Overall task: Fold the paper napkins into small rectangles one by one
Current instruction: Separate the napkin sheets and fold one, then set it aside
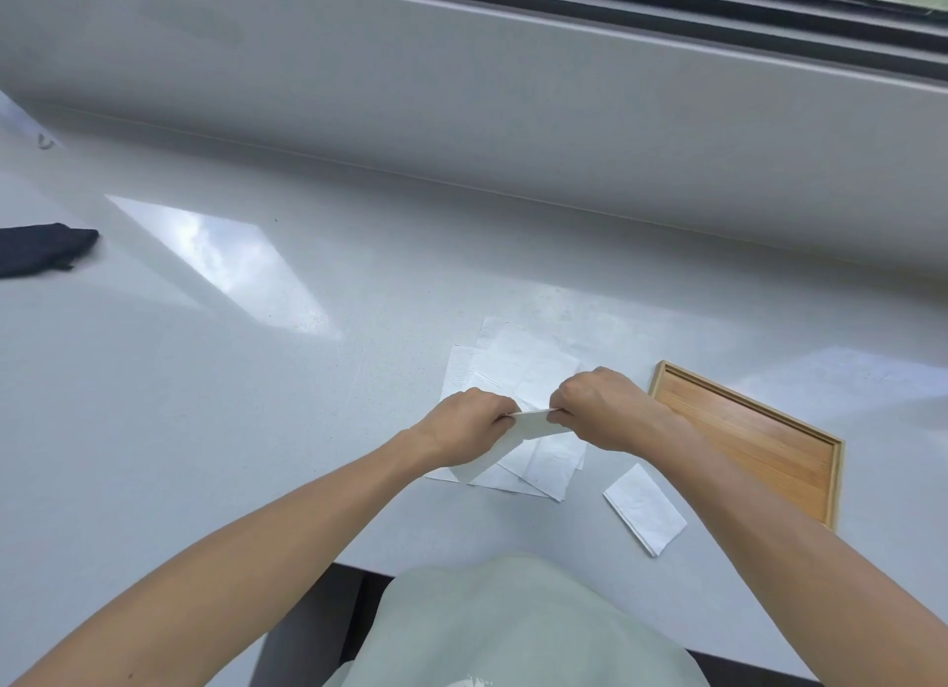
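Our fingers curl in tight pinches: the left hand point(469, 422) and right hand point(597, 409) each grip one end of the napkin point(533, 422), held just above the pile of unfolded napkins point(518, 363) at centre frame. Its long axis runs left to right between our fists, so both hands are equally near. A folded napkin point(644, 507) lies lower right, beside the wooden tray point(759, 430).
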